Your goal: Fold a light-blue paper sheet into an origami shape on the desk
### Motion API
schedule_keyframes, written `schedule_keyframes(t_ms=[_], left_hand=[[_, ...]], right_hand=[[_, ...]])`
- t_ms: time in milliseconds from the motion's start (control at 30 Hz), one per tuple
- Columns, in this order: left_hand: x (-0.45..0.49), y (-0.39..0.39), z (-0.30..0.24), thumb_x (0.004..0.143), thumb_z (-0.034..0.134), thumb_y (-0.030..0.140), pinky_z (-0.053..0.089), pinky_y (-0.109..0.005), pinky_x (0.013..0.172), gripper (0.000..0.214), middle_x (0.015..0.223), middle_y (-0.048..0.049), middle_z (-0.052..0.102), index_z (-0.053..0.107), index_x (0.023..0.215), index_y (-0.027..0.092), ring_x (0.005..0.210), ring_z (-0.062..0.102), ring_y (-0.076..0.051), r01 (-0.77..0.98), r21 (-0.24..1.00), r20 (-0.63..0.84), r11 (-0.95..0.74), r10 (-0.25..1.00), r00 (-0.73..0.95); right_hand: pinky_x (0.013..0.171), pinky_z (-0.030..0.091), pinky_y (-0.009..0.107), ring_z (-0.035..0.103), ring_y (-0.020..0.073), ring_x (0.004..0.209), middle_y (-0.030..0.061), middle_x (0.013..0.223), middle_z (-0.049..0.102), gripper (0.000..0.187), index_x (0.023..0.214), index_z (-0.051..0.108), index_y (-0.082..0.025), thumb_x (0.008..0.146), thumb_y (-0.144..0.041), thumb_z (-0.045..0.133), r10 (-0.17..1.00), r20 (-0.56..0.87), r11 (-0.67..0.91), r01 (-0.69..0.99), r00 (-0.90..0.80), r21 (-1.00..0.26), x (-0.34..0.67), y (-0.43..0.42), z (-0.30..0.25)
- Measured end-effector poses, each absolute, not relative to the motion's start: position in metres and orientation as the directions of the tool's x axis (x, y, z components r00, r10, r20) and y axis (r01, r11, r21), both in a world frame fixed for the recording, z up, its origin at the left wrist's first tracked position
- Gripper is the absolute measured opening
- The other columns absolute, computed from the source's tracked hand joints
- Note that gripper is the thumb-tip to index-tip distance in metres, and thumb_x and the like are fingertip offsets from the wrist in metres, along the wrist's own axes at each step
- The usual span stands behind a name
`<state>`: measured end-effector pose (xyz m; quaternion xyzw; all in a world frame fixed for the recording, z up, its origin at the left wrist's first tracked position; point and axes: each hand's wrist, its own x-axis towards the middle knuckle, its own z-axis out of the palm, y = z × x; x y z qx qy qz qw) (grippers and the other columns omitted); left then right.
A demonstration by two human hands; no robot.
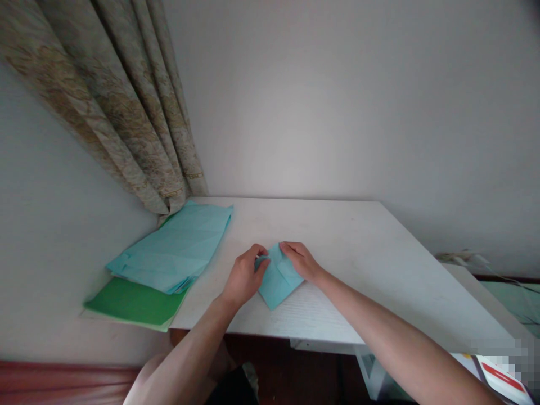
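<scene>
A small light-blue folded paper [276, 283] lies on the white table [358, 264] near its front edge. My left hand [245, 275] pinches the paper's upper left corner with curled fingers. At the paper's top right, my right hand [300, 260] presses down on a fold, its fingers bent over the upper edge. The upper part of the paper is partly hidden under both hands.
A stack of light-blue sheets [177, 247] lies at the table's left end, on top of green sheets [135, 302] that hang over the edge. A patterned curtain [126, 107] hangs behind them. A white wall backs the table. A lower surface with printed matter [502, 377] sits at the right.
</scene>
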<state>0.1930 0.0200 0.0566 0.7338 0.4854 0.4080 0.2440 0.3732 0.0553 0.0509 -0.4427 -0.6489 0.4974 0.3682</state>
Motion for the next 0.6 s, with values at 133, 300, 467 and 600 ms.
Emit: schedule_keyframes(t_ms=[133,300,467,600], left_hand=[[0.1915,0.0218,0.0535,0.081,0.055,0.016,0.049,-0.026,0.070,0.023,0.080,0.0018,0.063,0.055,0.102,0.023,0.073,0.062,-0.015,0.544,0.741,0.372,-0.394,0.915,0.155],[0.1905,0.0219,0.0537,0.081,0.056,0.014,0.050,-0.027,0.077,0.026,0.087,-0.0003,0.066,0.059,0.105,0.023,0.078,0.062,-0.015,0.551,0.709,0.415,-0.441,0.892,0.179],[0.1896,0.0229,0.0521,0.084,0.054,0.014,0.049,-0.030,0.086,0.031,0.103,-0.0035,0.067,0.060,0.113,0.022,0.093,0.062,-0.017,0.503,0.708,0.444,-0.495,0.867,0.227],[0.1890,0.0224,0.0535,0.086,0.050,0.016,0.051,-0.031,0.083,0.036,0.098,-0.0049,0.067,0.059,0.120,0.023,0.092,0.062,-0.018,0.501,0.702,0.433,-0.506,0.862,0.264]], right_hand=[[0.045,0.024,0.023,0.033,0.0094,0.049,-0.0044,0.054,0.035,0.042,0.061,0.042,-0.019,0.084,-0.054,0.047,0.916,0.019,0.078,0.132,-0.401,-0.988,0.3747,0.0537,0.0534],[0.045,0.025,0.021,0.038,0.0093,0.051,-0.0047,0.057,0.041,0.018,0.065,0.049,-0.018,0.074,-0.031,0.057,0.905,0.022,0.112,0.190,-0.424,-0.975,0.3731,0.0546,0.0529],[0.045,0.025,0.022,0.037,0.0095,0.049,-0.0048,0.054,0.043,0.013,0.065,0.051,-0.019,0.072,-0.029,0.054,0.912,0.001,0.080,0.177,-0.410,-0.981,0.3732,0.0554,0.0498],[0.046,0.027,0.022,0.037,0.0093,0.049,-0.0049,0.055,0.043,0.017,0.066,0.051,-0.019,0.074,-0.033,0.054,0.904,-0.002,0.074,0.160,-0.428,-0.984,0.3731,0.0556,0.0482]])
